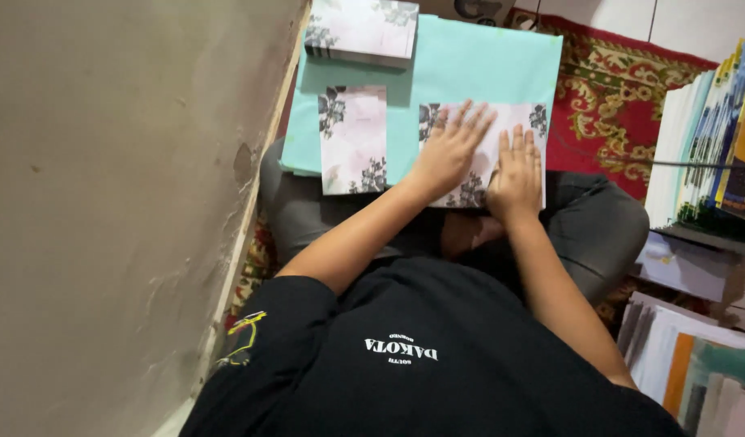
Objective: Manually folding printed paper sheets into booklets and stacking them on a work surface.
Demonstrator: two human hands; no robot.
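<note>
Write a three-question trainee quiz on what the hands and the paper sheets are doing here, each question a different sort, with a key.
1. True or false: both hands lie flat on the same floral sheet.
2. Multiple choice: the mint-green sheet lies A) on top of the floral sheets, B) under them, C) rolled up beside the wall.
3. Fill in: the stack of floral cards sits at the green sheet's far ______ corner, on the wall side.

Key
1. True: left hand and right hand both press on it, fingers spread.
2. B.
3. Left; a second floral sheet lies nearer, untouched.
</note>
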